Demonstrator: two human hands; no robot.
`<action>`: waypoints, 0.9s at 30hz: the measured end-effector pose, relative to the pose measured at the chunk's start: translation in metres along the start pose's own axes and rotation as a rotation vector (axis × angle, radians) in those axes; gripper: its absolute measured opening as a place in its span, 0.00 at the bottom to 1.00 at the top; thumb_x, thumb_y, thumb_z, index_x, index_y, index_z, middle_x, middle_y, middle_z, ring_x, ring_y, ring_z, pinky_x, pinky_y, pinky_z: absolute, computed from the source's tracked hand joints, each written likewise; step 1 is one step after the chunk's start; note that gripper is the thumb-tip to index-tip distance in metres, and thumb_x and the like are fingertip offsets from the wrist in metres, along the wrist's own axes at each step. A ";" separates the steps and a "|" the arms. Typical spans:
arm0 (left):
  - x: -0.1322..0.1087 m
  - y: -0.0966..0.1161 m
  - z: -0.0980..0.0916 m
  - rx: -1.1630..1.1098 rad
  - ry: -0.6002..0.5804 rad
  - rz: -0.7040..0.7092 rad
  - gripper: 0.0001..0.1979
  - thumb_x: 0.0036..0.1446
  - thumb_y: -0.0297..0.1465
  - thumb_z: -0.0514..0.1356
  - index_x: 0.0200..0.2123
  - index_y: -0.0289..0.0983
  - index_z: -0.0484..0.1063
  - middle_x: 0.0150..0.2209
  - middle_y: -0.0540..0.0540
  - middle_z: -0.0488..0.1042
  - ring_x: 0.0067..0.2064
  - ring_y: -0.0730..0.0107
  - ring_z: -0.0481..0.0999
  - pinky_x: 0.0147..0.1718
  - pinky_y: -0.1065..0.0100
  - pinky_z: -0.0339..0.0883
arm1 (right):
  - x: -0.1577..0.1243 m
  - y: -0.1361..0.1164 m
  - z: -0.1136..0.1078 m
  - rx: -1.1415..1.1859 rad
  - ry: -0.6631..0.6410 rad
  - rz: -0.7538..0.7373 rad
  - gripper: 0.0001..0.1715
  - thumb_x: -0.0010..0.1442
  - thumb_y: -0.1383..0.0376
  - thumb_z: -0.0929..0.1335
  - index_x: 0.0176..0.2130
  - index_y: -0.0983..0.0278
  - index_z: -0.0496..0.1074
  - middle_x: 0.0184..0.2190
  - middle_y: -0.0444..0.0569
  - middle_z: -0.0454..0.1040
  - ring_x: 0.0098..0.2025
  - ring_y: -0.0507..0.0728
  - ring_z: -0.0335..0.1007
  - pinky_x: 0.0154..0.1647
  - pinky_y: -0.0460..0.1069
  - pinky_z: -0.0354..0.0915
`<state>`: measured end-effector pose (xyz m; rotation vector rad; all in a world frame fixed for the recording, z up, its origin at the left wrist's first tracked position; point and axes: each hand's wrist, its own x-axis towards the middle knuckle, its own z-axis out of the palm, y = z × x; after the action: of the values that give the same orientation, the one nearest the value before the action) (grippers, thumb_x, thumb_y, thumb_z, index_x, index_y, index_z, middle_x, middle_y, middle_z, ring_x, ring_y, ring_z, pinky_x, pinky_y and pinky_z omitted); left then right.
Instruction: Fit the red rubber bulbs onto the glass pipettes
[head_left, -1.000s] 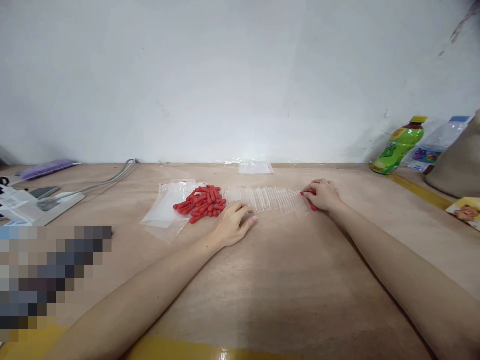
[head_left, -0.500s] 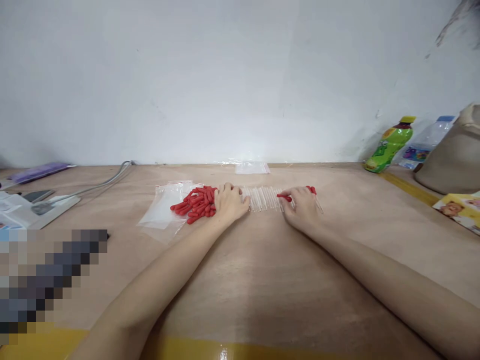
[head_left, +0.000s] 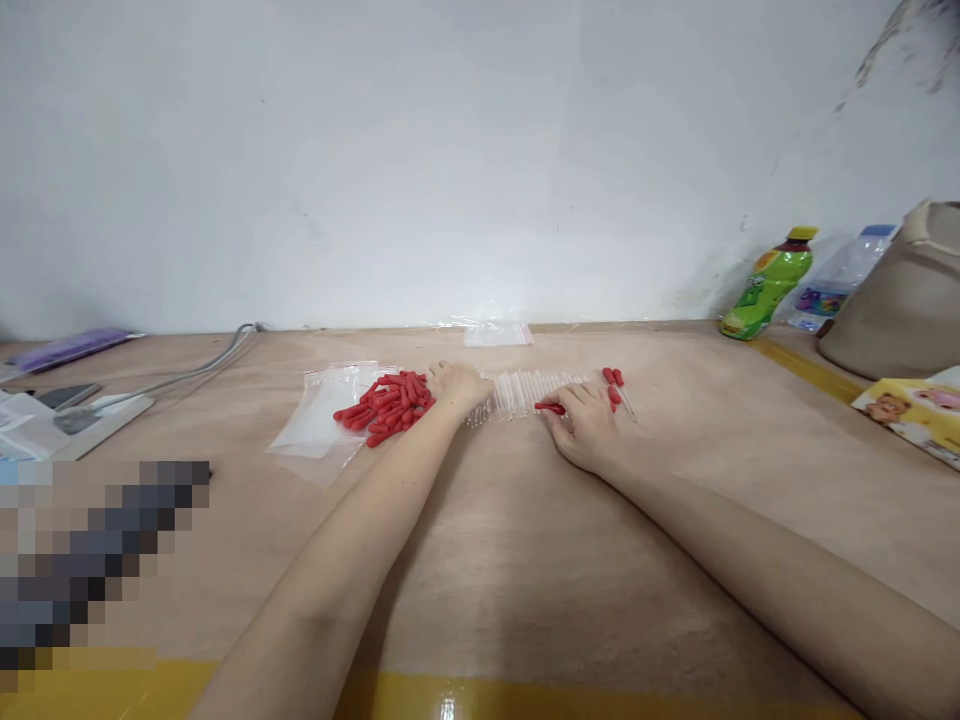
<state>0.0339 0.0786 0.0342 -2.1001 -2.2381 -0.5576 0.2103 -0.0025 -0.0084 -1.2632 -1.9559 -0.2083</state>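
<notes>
A row of clear glass dropper tubes lies on the table between my hands. My left hand rests over the row's left end, beside a heap of red rubber dropper bulbs; its fingers are apart, though their tips are partly hidden. Toward the row's right end, my right hand is closed on a red rubber bulb held between thumb and fingers. Just past that hand lie several tubes with red bulbs at their ends, partly covered by the fingers.
A clear plastic bag lies under the heap's left side, another small bag by the wall. On the right are a green bottle, a clear bottle, a beige container and a yellow packet. A grey cable runs at left.
My left hand has turned and shifted slightly off the heap's right edge, baring tubes beneath. My right hand has moved a little left and nearer with the bulb, uncovering red-tipped tubes.
</notes>
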 end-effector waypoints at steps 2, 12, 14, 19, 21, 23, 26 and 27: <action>-0.001 -0.001 -0.002 -0.013 0.005 0.036 0.17 0.43 0.39 0.58 0.28 0.29 0.72 0.38 0.28 0.70 0.45 0.42 0.65 0.40 0.53 0.56 | 0.000 0.001 0.000 0.022 -0.012 -0.001 0.07 0.56 0.65 0.62 0.33 0.63 0.68 0.31 0.49 0.71 0.36 0.59 0.62 0.40 0.54 0.55; -0.069 -0.040 -0.016 -0.285 -0.019 0.648 0.10 0.60 0.32 0.42 0.39 0.36 0.59 0.29 0.46 0.69 0.29 0.66 0.70 0.27 0.67 0.61 | -0.004 -0.002 -0.002 0.274 -0.082 -0.069 0.13 0.60 0.64 0.59 0.42 0.62 0.68 0.34 0.51 0.67 0.35 0.55 0.65 0.37 0.51 0.63; -0.078 -0.054 -0.013 -0.291 -0.020 0.722 0.09 0.60 0.32 0.43 0.37 0.36 0.59 0.30 0.46 0.69 0.30 0.66 0.70 0.27 0.67 0.61 | -0.005 -0.008 -0.002 0.317 -0.094 -0.086 0.12 0.61 0.64 0.59 0.41 0.62 0.69 0.35 0.50 0.67 0.36 0.54 0.65 0.37 0.50 0.64; -0.080 -0.066 -0.007 -0.407 -0.068 0.832 0.08 0.60 0.28 0.43 0.39 0.35 0.59 0.36 0.44 0.69 0.37 0.68 0.69 0.36 0.67 0.63 | -0.009 -0.023 -0.003 0.398 -0.151 -0.138 0.12 0.60 0.66 0.59 0.41 0.62 0.68 0.35 0.49 0.67 0.36 0.53 0.65 0.38 0.49 0.64; -0.079 -0.064 -0.007 -0.437 -0.088 0.866 0.08 0.60 0.28 0.44 0.40 0.35 0.60 0.36 0.44 0.69 0.38 0.69 0.68 0.37 0.67 0.63 | -0.009 -0.028 -0.005 0.403 -0.165 -0.132 0.12 0.60 0.67 0.59 0.40 0.63 0.69 0.35 0.49 0.68 0.35 0.52 0.65 0.37 0.49 0.63; -0.078 -0.063 -0.007 -0.449 -0.094 0.885 0.08 0.60 0.28 0.45 0.40 0.35 0.61 0.36 0.45 0.68 0.38 0.69 0.68 0.36 0.68 0.63 | -0.009 -0.030 -0.007 0.408 -0.178 -0.110 0.11 0.60 0.67 0.59 0.40 0.63 0.69 0.34 0.49 0.68 0.35 0.52 0.65 0.36 0.48 0.63; -0.078 -0.063 -0.007 -0.440 -0.084 0.896 0.08 0.60 0.28 0.46 0.39 0.35 0.62 0.36 0.45 0.69 0.37 0.70 0.68 0.36 0.68 0.63 | -0.009 -0.029 -0.005 0.441 -0.183 -0.089 0.11 0.60 0.67 0.60 0.40 0.64 0.69 0.33 0.49 0.68 0.35 0.52 0.64 0.37 0.48 0.63; -0.079 -0.063 -0.007 -0.434 -0.081 0.900 0.08 0.60 0.28 0.46 0.39 0.35 0.62 0.35 0.45 0.69 0.37 0.70 0.68 0.36 0.68 0.63 | -0.009 -0.028 -0.005 0.453 -0.183 -0.089 0.11 0.60 0.67 0.60 0.40 0.64 0.69 0.33 0.49 0.68 0.35 0.52 0.64 0.37 0.48 0.63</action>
<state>-0.0219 -0.0007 0.0053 -3.0137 -1.0008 -0.9120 0.1912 -0.0251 -0.0042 -0.9239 -2.0631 0.3035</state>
